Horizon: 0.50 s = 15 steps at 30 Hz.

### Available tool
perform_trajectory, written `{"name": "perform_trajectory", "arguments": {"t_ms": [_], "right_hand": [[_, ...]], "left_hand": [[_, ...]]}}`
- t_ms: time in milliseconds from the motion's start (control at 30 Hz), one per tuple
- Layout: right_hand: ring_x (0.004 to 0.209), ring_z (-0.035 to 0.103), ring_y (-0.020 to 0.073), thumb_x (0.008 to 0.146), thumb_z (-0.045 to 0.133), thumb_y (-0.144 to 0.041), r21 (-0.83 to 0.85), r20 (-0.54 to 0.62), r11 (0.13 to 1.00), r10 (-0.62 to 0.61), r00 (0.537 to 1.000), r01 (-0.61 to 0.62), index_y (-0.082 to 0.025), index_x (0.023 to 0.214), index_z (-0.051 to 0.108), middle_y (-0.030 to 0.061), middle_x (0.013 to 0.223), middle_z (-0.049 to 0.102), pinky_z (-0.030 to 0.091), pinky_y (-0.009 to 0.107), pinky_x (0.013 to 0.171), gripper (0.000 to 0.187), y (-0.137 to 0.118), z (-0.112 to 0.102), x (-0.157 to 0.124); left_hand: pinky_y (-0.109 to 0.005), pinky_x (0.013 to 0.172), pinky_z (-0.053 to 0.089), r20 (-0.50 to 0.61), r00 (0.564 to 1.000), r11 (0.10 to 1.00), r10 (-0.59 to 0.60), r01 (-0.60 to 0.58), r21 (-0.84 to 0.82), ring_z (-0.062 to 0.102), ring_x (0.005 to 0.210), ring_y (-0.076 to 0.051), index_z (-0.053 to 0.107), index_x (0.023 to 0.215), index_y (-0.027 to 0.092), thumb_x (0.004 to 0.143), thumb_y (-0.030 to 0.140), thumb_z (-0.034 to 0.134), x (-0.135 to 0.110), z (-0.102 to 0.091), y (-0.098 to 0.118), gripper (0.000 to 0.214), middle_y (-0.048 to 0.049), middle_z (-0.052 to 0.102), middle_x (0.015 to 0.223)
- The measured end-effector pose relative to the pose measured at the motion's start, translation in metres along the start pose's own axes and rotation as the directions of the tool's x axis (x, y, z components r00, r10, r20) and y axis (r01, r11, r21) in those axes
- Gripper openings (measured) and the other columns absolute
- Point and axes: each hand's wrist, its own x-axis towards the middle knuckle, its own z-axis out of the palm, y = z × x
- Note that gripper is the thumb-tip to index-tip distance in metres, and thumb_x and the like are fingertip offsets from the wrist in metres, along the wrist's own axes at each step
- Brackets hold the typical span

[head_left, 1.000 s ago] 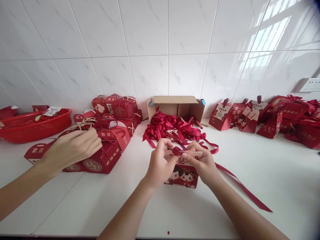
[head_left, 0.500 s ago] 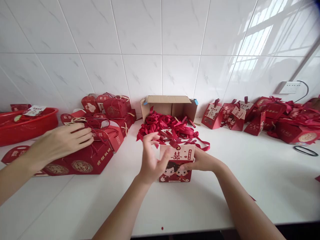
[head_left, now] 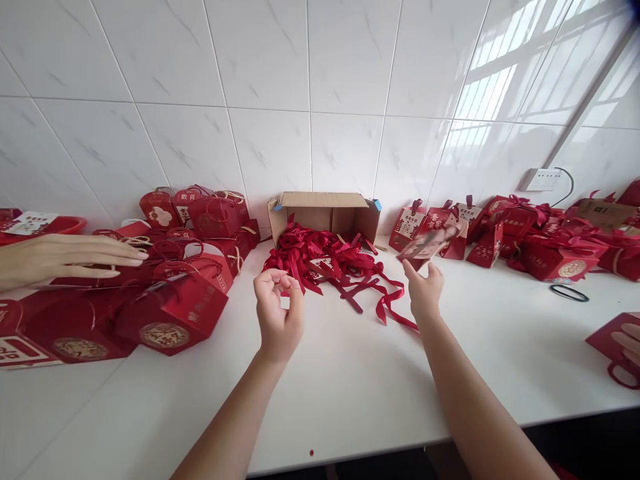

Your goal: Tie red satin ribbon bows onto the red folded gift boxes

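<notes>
A red and pale box (head_left: 425,245) is held up over the table (head_left: 360,373) by the right hand (head_left: 425,288), whose thumb and fingers are closed on its near edge; its printing is too blurred to be read. The left hand (head_left: 280,307) is held above the table, half-curled, with the thumb apart from the fingers. Just beyond it, red ribbons (head_left: 320,260) are heaped, spilled from a carton (head_left: 325,199) laid open toward the front; a printed card is partly buried among them. Behind the held box, upright boxes (head_left: 400,233) are lined up, and dark characters are borne by a pale tag (head_left: 413,222) on the first, too small to be made out surely. Farther right, boxes tied with bows (head_left: 560,257) are massed, gold print being shown on one, and a black ring (head_left: 569,293) is laid before them. At the right edge, a loose box (head_left: 603,333) is touched or overlapped by a co-worker's hand (head_left: 629,343); which of the two cannot be told. On the left, corded boxes (head_left: 205,310) are piled, with "歡喜" readable on one at the back; the gold medallions and side lettering in front are illegible. Above that pile, another person's hand (head_left: 75,257) is stretched flat. Behind it, a red tub (head_left: 73,225) is topped by a white card (head_left: 31,223) with tiny, unreadable print.
</notes>
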Motion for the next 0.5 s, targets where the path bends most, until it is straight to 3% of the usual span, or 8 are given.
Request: {"name": "perform_trajectory", "arguments": {"t_ms": [100,200,333,400,500], "right_hand": [[0.121,0.050,0.0284,0.084,0.045,-0.041,-0.146,0.034,0.989,0.025,0.999,-0.020,-0.005,0.144,0.025,0.0262,0.148,0.020,0.045,0.035,0.096,0.072,0.009,0.014,-0.004],[0.133,0.034,0.0319,0.080,0.052,-0.039,-0.287,0.222,0.953,-0.033,0.974,0.098,-0.011,0.137,0.040,0.0203,0.149,0.023,0.038,0.041,0.103,0.065,0.020,0.036,-0.022],[0.135,0.029,0.0361,0.077,0.061,-0.037,-0.407,0.480,0.855,-0.100,0.872,0.322,-0.015,0.127,0.053,0.0148,0.144,0.037,0.026,0.049,0.109,0.056,0.032,0.055,-0.042],[0.134,0.030,0.0371,0.081,0.058,-0.040,-0.451,0.535,0.806,-0.102,0.839,0.385,-0.016,0.125,0.056,0.0156,0.141,0.042,0.023,0.050,0.110,0.050,0.033,0.057,-0.047],[0.137,0.023,0.0387,0.086,0.051,-0.039,-0.503,0.528,0.762,-0.103,0.843,0.408,-0.010,0.132,0.050,0.0194,0.146,0.034,0.017,0.053,0.110,0.054,0.027,0.056,-0.052]], "left_hand": [[-0.027,0.073,0.044,0.024,1.000,1.000,-0.008,0.008,0.012,0.049,0.073,-0.012,0.044,0.096,0.023,0.084,0.012,0.053,-0.001,0.001,-0.001,0.019,0.0021,0.043,0.080],[-0.028,0.074,0.044,0.050,0.999,1.000,-0.018,0.017,0.026,0.049,0.073,-0.012,0.044,0.097,0.023,0.084,0.013,0.052,-0.001,-0.001,-0.002,0.018,0.0023,0.043,0.079],[-0.029,0.075,0.045,0.070,0.997,1.000,-0.015,0.015,0.002,0.051,0.077,-0.014,0.044,0.098,0.023,0.083,0.015,0.052,-0.002,-0.001,-0.005,0.019,0.0019,0.042,0.079],[-0.030,0.075,0.046,0.075,0.997,1.000,-0.021,0.021,0.003,0.052,0.080,-0.014,0.044,0.098,0.023,0.083,0.015,0.051,-0.004,0.001,-0.007,0.019,0.0014,0.042,0.079],[-0.032,0.075,0.047,0.080,0.995,0.998,-0.055,0.053,0.029,0.054,0.081,-0.015,0.044,0.099,0.023,0.082,0.017,0.052,-0.007,0.004,-0.008,0.020,0.0004,0.043,0.080]]}}
